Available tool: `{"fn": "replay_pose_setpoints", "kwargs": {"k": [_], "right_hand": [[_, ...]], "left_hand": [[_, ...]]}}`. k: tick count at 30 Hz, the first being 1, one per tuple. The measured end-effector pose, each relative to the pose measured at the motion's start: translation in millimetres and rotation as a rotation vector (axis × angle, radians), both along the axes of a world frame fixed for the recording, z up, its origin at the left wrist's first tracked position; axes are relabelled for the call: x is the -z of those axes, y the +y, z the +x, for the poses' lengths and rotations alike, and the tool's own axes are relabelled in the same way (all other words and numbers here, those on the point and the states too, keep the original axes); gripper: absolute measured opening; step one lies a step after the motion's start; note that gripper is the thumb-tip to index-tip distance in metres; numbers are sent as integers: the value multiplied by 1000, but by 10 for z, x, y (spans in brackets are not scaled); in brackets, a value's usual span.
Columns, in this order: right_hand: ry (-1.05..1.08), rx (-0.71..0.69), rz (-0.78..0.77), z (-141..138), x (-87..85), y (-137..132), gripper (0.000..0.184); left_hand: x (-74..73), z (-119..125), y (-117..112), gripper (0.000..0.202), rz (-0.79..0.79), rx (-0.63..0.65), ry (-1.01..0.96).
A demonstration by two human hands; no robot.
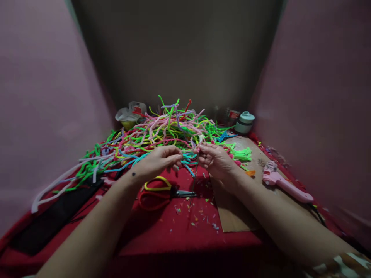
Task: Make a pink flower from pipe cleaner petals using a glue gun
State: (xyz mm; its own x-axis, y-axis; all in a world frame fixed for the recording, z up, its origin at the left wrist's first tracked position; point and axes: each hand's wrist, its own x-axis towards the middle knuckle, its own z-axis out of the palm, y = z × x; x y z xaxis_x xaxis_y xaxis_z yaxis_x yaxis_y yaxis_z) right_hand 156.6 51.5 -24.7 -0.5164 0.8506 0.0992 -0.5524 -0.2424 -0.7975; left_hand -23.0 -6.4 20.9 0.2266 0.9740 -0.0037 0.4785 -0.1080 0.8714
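My right hand point(216, 160) pinches a thin dark stem point(194, 179) near its top. A small white and pink fuzzy tip point(201, 138) stands above those fingertips, and the stem hangs down toward the table. To its left, my left hand point(162, 160) is loosely curled, with fingers a little apart and nothing visible in them. Below the hands lies a pair of scissors point(158, 193) with one yellow and one red handle loop, blades pointing right. Just beyond both hands rises a large tangled heap of colourful pipe cleaners point(162, 131).
Cardboard point(234, 208) lies under my right forearm, with a pink glue gun point(285, 185) on it. A pale green jar point(245, 122) stands back right, a plastic bag point(130, 114) back left. A black flat piece point(55, 220) and coloured scraps lie on the red cloth point(185, 239).
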Motion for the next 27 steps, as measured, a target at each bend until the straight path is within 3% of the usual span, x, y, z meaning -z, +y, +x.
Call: {"fn": "replay_pose_setpoints", "kwargs": {"k": [4,8,11,14,19,23,27], "right_hand": [[-52,-64,-38,17,-1,-18,11],[-55,-142,-79,6,36,-32,10],[-47,-195,-92,-2,45,-34,11],[-41,-185,-74,4,6,-42,12],[-52,-133,-32,49,-116,-114,18],[-69,-90,25,72,-143,-168,18],[-85,-64,28,77,-107,-168,15]], "left_hand": [[-19,-274,-244,14,11,183,439],[225,-313,-456,14,117,201,816],[427,-262,-525,15,314,227,892],[517,-285,-512,15,359,215,897],[411,-451,-413,13,222,-41,872],[285,-350,-358,6,356,-178,784],[238,-86,-313,7,518,-188,992]]}}
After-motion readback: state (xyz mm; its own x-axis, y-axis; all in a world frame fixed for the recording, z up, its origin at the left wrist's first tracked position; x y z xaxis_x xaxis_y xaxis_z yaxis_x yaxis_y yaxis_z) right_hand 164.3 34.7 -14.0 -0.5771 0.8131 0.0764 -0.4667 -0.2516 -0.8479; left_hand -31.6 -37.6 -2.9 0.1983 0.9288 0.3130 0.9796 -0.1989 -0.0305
